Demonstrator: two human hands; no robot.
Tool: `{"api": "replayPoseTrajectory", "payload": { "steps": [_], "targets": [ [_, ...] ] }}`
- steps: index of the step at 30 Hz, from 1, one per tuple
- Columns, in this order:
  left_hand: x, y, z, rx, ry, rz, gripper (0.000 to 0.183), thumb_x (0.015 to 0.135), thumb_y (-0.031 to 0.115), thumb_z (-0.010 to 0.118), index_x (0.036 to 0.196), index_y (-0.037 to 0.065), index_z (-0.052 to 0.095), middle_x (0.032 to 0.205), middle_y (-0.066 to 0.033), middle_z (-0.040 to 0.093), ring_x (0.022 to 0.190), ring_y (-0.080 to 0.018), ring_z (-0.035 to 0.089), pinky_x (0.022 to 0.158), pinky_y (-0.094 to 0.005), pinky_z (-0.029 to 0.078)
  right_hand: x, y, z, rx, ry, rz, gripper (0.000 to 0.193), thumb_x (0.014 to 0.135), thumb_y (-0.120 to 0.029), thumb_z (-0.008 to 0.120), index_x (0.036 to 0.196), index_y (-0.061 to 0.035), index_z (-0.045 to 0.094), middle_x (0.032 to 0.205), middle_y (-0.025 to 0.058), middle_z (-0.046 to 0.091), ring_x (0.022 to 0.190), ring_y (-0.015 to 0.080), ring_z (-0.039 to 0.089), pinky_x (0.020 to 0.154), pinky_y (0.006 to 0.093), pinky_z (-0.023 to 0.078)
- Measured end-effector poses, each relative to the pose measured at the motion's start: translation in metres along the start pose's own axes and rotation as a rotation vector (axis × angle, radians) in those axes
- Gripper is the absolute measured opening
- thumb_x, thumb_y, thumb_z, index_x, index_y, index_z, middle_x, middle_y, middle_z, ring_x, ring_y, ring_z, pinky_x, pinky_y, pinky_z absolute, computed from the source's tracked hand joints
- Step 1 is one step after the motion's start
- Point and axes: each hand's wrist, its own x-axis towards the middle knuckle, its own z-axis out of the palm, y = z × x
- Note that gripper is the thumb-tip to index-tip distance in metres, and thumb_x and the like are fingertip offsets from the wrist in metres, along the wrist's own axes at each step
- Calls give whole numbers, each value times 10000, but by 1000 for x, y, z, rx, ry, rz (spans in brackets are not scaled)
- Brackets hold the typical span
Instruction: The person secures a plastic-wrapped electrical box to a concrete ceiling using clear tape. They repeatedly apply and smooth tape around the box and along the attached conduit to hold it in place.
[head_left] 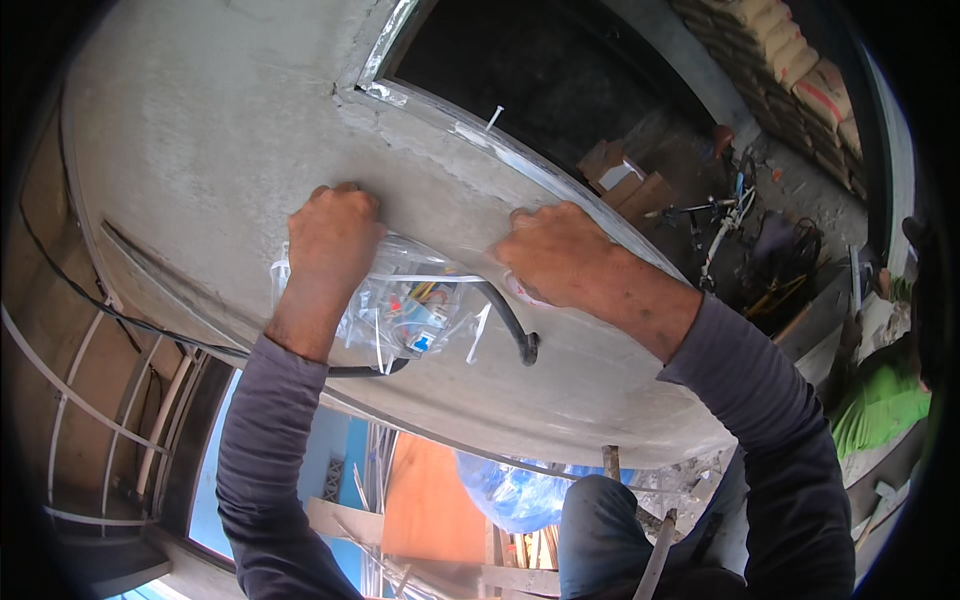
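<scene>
Both my hands are raised against a grey plastered wall (210, 120). My left hand (336, 232) is closed in a fist, its fingertips turned away from view. Just below it and to its right hangs a clear plastic bag (365, 325) with white strips and small coloured parts inside, among them a blue-and-white piece (422, 342). Whether the left fingers grip the bag is hidden. My right hand (562, 252) is curled closed too, with a pale, reddish-edged thing (525, 290) showing under its palm. A bent black cable (512, 322) emerges beside the bag.
A metal-edged opening (480, 135) with a nail (495, 117) on its rim lies beyond my right hand. Through it stand a bicycle (722, 215), cardboard boxes (620, 178) and stacked sacks (800, 65). Below are an orange board (435, 500) and blue plastic (520, 495). Someone in green (880, 400) is at right.
</scene>
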Motion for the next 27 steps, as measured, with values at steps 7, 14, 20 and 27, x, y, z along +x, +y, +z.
{"api": "replayPoseTrajectory", "payload": {
  "steps": [7, 14, 20, 27],
  "targets": [
    [0, -10, 1, -48, -92, 121, 90, 870, 207, 755, 873, 126, 792, 951, -74, 738, 901, -294, 719, 816, -433, 588, -27, 2, 2, -52, 263, -28, 304, 927, -161, 666, 1216, -99, 738, 924, 140, 675, 817, 286, 748, 663, 403, 601],
    [3, -13, -6, -76, -175, 187, 94, 878, 205, 731, 872, 140, 799, 940, -94, 741, 911, -310, 717, 833, -441, 572, -34, -2, 1, -112, 280, -7, 335, 929, -155, 650, 1255, -103, 712, 969, 160, 674, 828, 277, 749, 653, 399, 596],
    [6, 6, 4, 48, -154, 25, 68, 826, 179, 748, 856, 139, 794, 953, -99, 750, 918, -325, 729, 829, -469, 577, -4, -6, -3, -66, 118, -28, 282, 886, -137, 693, 1158, -119, 768, 947, 147, 714, 882, 282, 745, 742, 424, 580],
    [3, 10, 7, -4, -75, -4, 44, 818, 119, 736, 831, 110, 778, 931, -96, 743, 895, -325, 734, 826, -476, 581, 16, -16, 1, -180, -53, -108, 135, 876, -193, 719, 945, -110, 800, 862, 126, 750, 901, 283, 757, 782, 418, 599]
  ]
}}
